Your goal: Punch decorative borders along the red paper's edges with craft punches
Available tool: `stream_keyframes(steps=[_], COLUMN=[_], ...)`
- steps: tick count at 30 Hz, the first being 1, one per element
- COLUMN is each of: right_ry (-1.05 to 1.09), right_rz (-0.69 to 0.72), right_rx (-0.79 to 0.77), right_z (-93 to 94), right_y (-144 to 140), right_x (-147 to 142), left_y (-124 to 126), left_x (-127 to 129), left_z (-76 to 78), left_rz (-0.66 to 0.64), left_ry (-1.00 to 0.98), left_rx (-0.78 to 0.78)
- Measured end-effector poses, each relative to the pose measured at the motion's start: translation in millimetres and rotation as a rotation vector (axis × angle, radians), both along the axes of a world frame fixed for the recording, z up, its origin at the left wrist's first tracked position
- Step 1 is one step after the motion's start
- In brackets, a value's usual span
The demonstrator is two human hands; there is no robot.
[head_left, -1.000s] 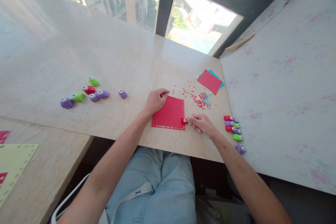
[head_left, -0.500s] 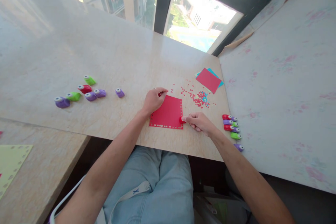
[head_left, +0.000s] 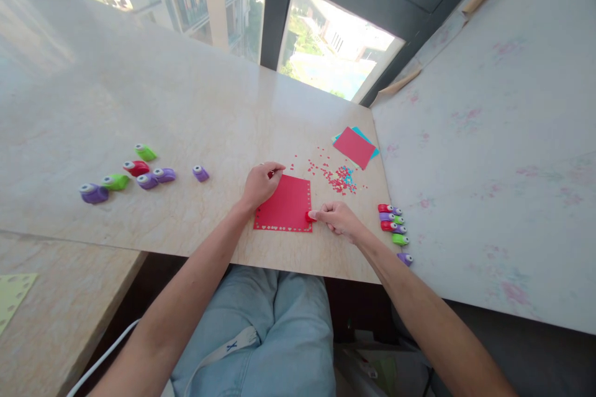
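On the marble table: a large pale slab with a beige sheen runs from the left edge to the middle of the view and bears all the craft things below.
Side surface: a pale board with faint pink blotches meets the table along its right edge and slopes off to the right.
Window: beyond the far edge of the table, dark frames around bright glass with buildings and greenery outside.
Lap: light blue jeans show under the near edge of the table, between the two forearms.
Red paper square: lies flat near the table's front edge, with a row of small punched holes along its near and right borders.
Spare sheets: a red sheet on top of a blue one, further back and to the right, well apart from the hands.
Left hand: rests on the far left corner of the red paper square, fingertips pinched down on it and pinning it to the table.
Right hand: curled around a small red punch, thumb and fingers closed on it.
Red punch: sits over the right border of the red paper square, near its front corner.
Left group of punches: purple, green and red ones scattered in a loose line, far to the left of the paper.
Right group of punches: red, purple and green ones packed in a short column just right of the right hand, at the seam with the side surface.
Confetti: tiny red and blue punched bits strewn between the red paper square and the spare sheets.
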State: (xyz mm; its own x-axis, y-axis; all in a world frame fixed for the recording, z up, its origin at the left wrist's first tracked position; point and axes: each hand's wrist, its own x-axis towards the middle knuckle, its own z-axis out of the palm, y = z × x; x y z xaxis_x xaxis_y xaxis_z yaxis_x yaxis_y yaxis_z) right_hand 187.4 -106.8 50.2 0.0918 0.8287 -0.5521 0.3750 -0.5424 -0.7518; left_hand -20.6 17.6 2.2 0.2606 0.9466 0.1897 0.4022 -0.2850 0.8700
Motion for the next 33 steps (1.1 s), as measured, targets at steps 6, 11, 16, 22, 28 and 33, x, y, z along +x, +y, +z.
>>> stream_keyframes(steps=[6,11,16,22,28,33], right_ry=[0.017,0.072,0.018,-0.013,-0.280,-0.502], right_rz=[-0.051,-0.121,-0.214,-0.300,0.077,-0.058], right_rx=[-0.010,0.047,0.212,0.480,0.784,0.893], right_z=[-3.3,-10.7,-19.7,-34.4,-40.2,-51.5], right_y=[-0.1,-3.9,-9.6,-19.2,-26.7,-15.4], right_x=[-1.9,-3.9,-9.3,-17.7,-21.6,-8.5], left_y=[0.8,1.3,1.4,2.3,2.3,4.2], left_x=[-0.7,-3.1,-5.4,-5.2,-5.9,-6.6], left_z=[0.0,-1.5,-0.9,2.4,3.7,0.0], left_rz=[-0.001,0.002,-0.006,-0.007,0.007,0.038], left_ry=[0.013,-0.014,-0.033,-0.032,-0.041,-0.084], left_rx=[0.006,0.008,-0.004,-0.014,-0.014,-0.039])
